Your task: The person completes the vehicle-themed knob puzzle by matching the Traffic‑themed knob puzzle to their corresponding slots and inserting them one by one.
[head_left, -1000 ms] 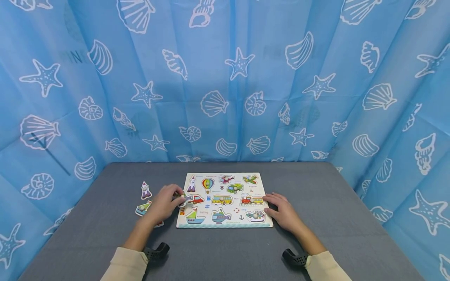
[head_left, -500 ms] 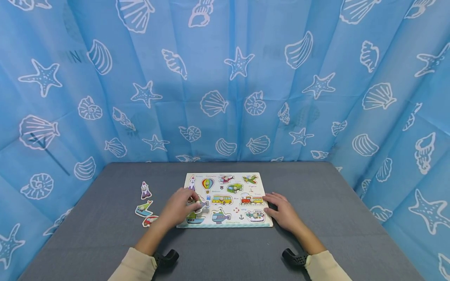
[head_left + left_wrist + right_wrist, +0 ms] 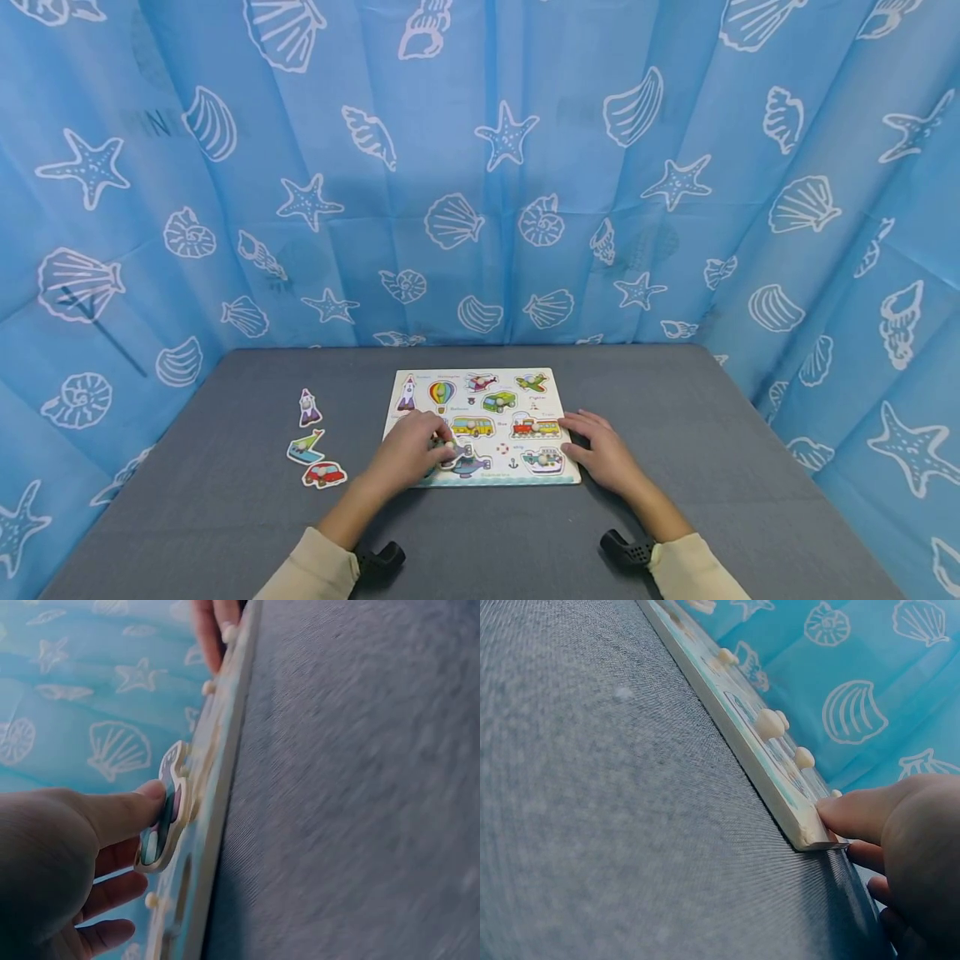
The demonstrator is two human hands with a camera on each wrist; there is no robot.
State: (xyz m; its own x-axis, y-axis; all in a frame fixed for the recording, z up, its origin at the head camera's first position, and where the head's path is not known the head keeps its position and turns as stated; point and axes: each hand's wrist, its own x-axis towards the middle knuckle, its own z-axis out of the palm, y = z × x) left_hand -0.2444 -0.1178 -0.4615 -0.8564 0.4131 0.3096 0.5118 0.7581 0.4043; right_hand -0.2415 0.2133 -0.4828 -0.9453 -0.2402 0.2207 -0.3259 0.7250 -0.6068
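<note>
- Left sleeve, seven o'clock: plain cream
- Right sleeve, five o'clock: matching cream
- Left wrist mount: black, curved, blunt-ended
- Right wrist mount: black, curved, its band dotted with small holes
- Left hand and right hand: bare

The board is cream, the curtain shell-patterned blue.

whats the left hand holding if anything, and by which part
The left hand pinches a painted puzzle piece between thumb and fingers; whether by its knob cannot be told.
</note>
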